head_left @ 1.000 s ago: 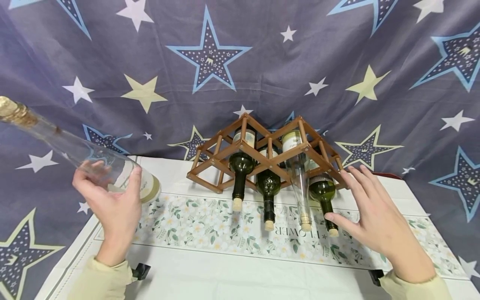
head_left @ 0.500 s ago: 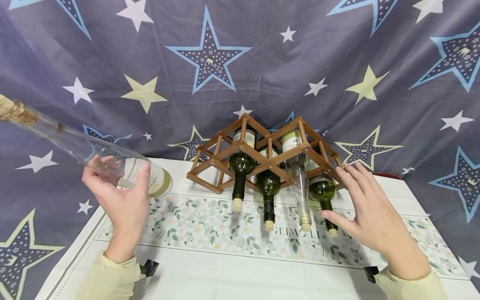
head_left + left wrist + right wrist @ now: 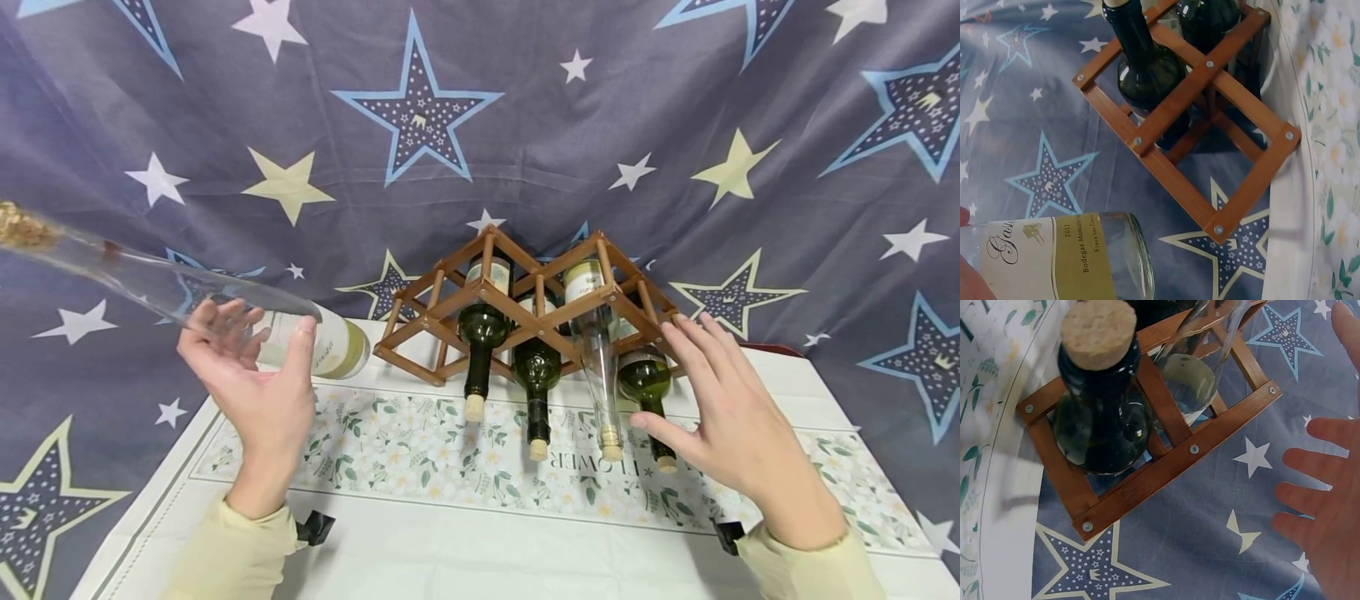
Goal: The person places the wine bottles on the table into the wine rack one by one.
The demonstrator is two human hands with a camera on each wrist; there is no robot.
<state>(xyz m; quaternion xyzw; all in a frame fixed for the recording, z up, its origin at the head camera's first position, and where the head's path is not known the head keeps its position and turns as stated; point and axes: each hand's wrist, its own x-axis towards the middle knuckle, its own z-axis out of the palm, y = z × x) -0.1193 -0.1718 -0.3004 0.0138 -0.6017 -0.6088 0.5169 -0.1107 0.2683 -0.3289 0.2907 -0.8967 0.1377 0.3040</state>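
Observation:
My left hand (image 3: 262, 392) holds a clear, corked wine bottle (image 3: 333, 342) in the air at the left, thumb on the near side. Its neck points up and left; its base faces the wooden wine rack (image 3: 540, 333). In the left wrist view, the bottle's cream-and-gold label (image 3: 1054, 256) shows beside the rack's end. Four-fingered spread marks my right hand (image 3: 727, 425), which holds nothing at the rack's right end. Close by its thumb lies a green bottle (image 3: 645, 379) in the rack. The right wrist view shows those fingers (image 3: 1310, 462) apart, beyond the rack.
Also in the rack are a dark green bottle (image 3: 482, 325), another green bottle (image 3: 536, 367) and a clear one (image 3: 597, 333), corks facing me. A floral runner (image 3: 405, 450) crosses the white tablecloth (image 3: 465, 558). A star-patterned curtain (image 3: 510, 133) hangs behind.
My left hand has carried the clear bottle rightward, its base now close to the rack's left end. My right hand has shifted slightly left. The racked bottles have stayed put.

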